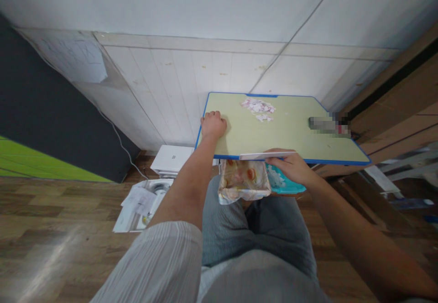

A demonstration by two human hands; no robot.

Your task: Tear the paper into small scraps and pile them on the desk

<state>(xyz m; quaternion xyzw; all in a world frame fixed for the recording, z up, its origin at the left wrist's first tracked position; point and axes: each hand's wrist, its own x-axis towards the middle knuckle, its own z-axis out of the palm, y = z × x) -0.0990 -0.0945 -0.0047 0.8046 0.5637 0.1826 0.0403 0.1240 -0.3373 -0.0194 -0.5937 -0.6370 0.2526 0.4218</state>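
Near the left edge of a pale yellow-green table with blue edging rests my left hand. Its fingers are curled down, and what lies under them, if anything, is hidden. My right hand grips a thin flat white board at the table's front edge, with the thumb underneath and the fingers behind it. Farther back on the tabletop lies a loose pile of small pinkish-white pieces, with a smaller cluster in front.
Below the front edge, above my lap, are a cloth-lined basket and a turquoise tray holding whitish bits. A blurred-out dark object lies at the table's right. A white box and papers sit on the left; a wall stands behind.
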